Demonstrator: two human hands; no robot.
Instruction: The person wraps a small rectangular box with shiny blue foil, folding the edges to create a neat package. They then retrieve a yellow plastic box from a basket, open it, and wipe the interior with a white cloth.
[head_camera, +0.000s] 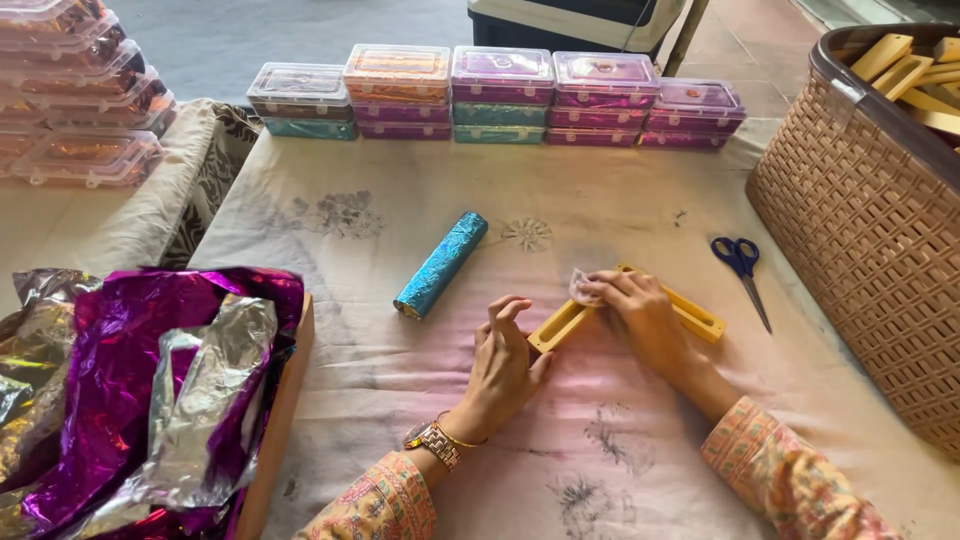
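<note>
Long yellow wooden frame (700, 312) w/ slot openings lies flat on the cloth-covered surface (420, 380), near-centre, angled from near-left to far-right. Right hand (645, 315) rests over its middle, fingers bent down on it, grip together on a small pale scrap of film (581, 285) pinched at the frame's far edge. Left hand (503, 365) sits just left of the frame's near end, thumb touching that end, fingers half curled & apart, holding nothing; watch + thin bangle on the wrist.

Teal foil-wrapped roll (441, 264) lies to the left of the hands, near but apart from them. Blue-handled scissors (742, 270) lie right of the frame, blades pointing toward the near side. Woven tan basket (860, 230) at far right holds more yellow wooden pieces (905, 75). Open box at near left is full of crumpled purple & silver foil sheets (150, 390). Row of stacked clear-lid plastic boxes (500, 95) w/ coloured contents lines the far edge; another pile of clear boxes (80, 90) at far left.
</note>
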